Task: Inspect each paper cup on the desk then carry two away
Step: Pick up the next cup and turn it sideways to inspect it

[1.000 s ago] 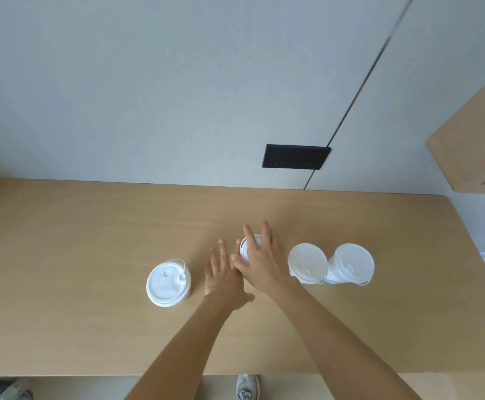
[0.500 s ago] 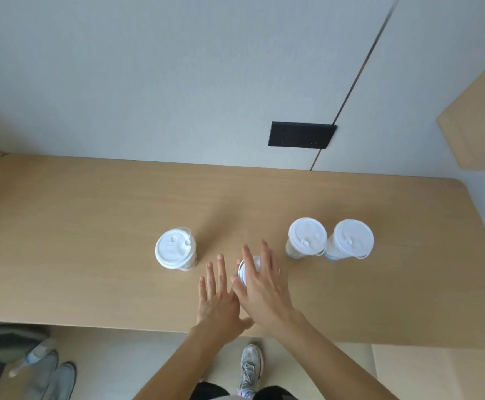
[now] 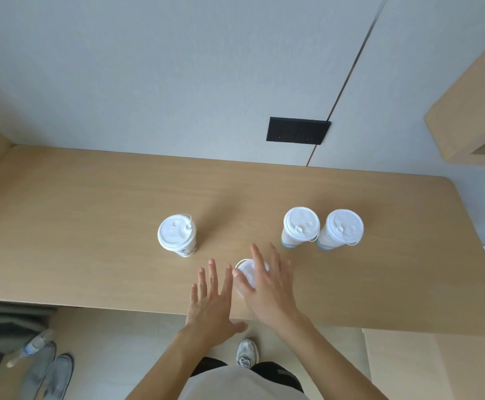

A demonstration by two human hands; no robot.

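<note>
Four white-lidded paper cups stand on the light wooden desk (image 3: 91, 212). One cup (image 3: 176, 235) is alone at the left, and two cups (image 3: 301, 226) (image 3: 343, 228) stand close together at the right. The fourth cup (image 3: 245, 272) is nearer the front edge, mostly hidden under my right hand (image 3: 267, 290). That hand lies over its lid with straight fingers, the thumb against the cup's left side. My left hand (image 3: 211, 304) is just left of this cup, fingers straight and spread, holding nothing.
A black socket plate (image 3: 297, 130) is on the grey wall behind the desk. A wooden shelf (image 3: 472, 111) juts out at upper right. On the floor at lower left lie grey shoes (image 3: 47, 370) and a plastic bottle (image 3: 31, 346).
The cup under my right hand has come out of the row toward the desk's front edge, and both hands moved back with it. The view has pulled back from the desk.
</note>
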